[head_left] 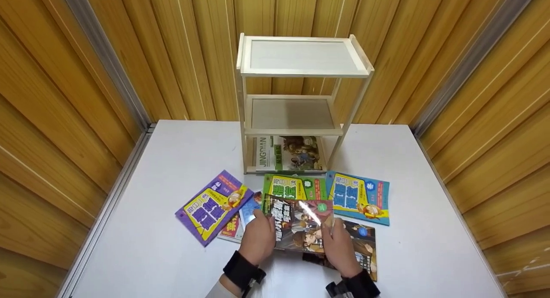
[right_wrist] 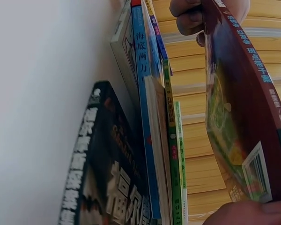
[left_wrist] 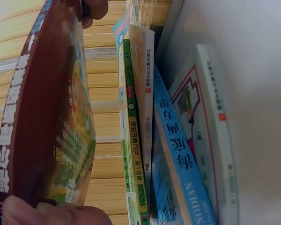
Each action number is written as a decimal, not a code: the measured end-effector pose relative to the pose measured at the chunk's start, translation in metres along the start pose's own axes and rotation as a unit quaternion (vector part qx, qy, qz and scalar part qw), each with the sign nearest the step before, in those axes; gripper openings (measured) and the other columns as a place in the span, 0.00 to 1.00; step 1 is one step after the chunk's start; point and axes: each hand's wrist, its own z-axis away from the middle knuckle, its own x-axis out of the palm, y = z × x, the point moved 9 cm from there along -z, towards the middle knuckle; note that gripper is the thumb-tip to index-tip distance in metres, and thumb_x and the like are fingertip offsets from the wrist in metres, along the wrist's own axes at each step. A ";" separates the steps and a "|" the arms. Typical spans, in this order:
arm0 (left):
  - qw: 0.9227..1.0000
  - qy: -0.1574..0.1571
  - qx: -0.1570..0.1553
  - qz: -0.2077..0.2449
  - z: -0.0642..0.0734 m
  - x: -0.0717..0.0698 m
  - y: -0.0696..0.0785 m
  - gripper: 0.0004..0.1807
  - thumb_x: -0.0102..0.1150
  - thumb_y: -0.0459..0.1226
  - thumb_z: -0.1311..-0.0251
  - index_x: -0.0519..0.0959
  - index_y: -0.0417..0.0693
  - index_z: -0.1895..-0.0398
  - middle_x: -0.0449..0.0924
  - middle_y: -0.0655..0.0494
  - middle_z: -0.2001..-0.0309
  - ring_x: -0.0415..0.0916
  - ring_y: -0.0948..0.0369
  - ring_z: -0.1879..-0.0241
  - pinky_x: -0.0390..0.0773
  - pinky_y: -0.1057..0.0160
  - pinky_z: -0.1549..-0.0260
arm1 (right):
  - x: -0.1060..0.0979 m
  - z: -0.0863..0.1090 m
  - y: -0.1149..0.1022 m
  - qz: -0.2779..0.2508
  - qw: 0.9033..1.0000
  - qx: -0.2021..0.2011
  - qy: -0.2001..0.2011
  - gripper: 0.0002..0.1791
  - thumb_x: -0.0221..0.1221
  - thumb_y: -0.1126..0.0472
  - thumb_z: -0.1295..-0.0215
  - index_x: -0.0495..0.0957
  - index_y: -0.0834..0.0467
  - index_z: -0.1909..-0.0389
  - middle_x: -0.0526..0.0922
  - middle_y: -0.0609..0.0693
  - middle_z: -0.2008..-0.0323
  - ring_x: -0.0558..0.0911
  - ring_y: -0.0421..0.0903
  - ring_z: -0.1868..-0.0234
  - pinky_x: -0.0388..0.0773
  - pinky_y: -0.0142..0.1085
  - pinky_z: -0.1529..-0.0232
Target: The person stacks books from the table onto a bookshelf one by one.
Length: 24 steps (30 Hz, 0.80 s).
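Observation:
Both hands hold a dark-covered comic-style book (head_left: 300,231) by its two side edges, raised above other books. My left hand (head_left: 259,237) grips the left edge, thumb on the cover; my right hand (head_left: 341,248) grips the right edge the same way. In the left wrist view the book's maroon spine (left_wrist: 14,112) faces the camera. The right wrist view shows its underside with a white barcode label (right_wrist: 257,173). Beneath and behind it lie a green book (head_left: 296,183), a blue book (head_left: 245,210) and another dark book (head_left: 368,250).
A white three-tier rack (head_left: 300,71) stands behind, with a JINGDIAN book (head_left: 296,154) on its bottom shelf. A purple book (head_left: 215,208) lies left and a light blue book (head_left: 359,197) right on the white table (head_left: 429,229). Wood-patterned walls (head_left: 202,53) enclose the table.

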 end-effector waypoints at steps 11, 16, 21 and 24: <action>1.000 0.014 -0.011 -0.013 -0.018 -0.007 0.002 0.18 0.50 0.41 0.19 0.67 0.29 0.48 0.78 0.44 0.77 0.82 0.45 0.77 0.81 0.47 0.78 | -0.004 -0.019 -0.011 -0.009 0.999 -0.026 0.017 0.11 0.47 0.56 0.13 0.62 0.61 0.54 0.61 0.49 0.73 0.61 0.42 0.77 0.60 0.35 0.69; 0.995 0.085 0.012 -0.054 -0.029 -0.015 0.004 0.16 0.54 0.39 0.22 0.68 0.31 0.54 0.78 0.44 0.80 0.81 0.46 0.81 0.80 0.48 0.82 | -0.005 -0.038 -0.020 0.004 0.999 -0.037 0.025 0.12 0.47 0.55 0.13 0.63 0.61 0.55 0.61 0.48 0.75 0.62 0.43 0.77 0.59 0.35 0.71; 0.991 0.100 0.030 -0.078 -0.046 -0.019 0.009 0.15 0.55 0.39 0.22 0.69 0.32 0.56 0.77 0.45 0.80 0.81 0.45 0.81 0.82 0.47 0.79 | -0.008 -0.056 -0.029 0.004 0.998 -0.054 0.034 0.12 0.47 0.57 0.13 0.62 0.59 0.59 0.60 0.47 0.75 0.62 0.43 0.78 0.60 0.34 0.72; 0.993 0.086 0.031 -0.078 -0.058 -0.021 0.015 0.16 0.54 0.41 0.21 0.69 0.33 0.56 0.78 0.44 0.80 0.82 0.44 0.80 0.82 0.46 0.78 | -0.015 -0.063 -0.034 0.005 0.998 -0.053 0.043 0.11 0.47 0.58 0.14 0.62 0.59 0.60 0.61 0.48 0.74 0.63 0.44 0.77 0.61 0.35 0.72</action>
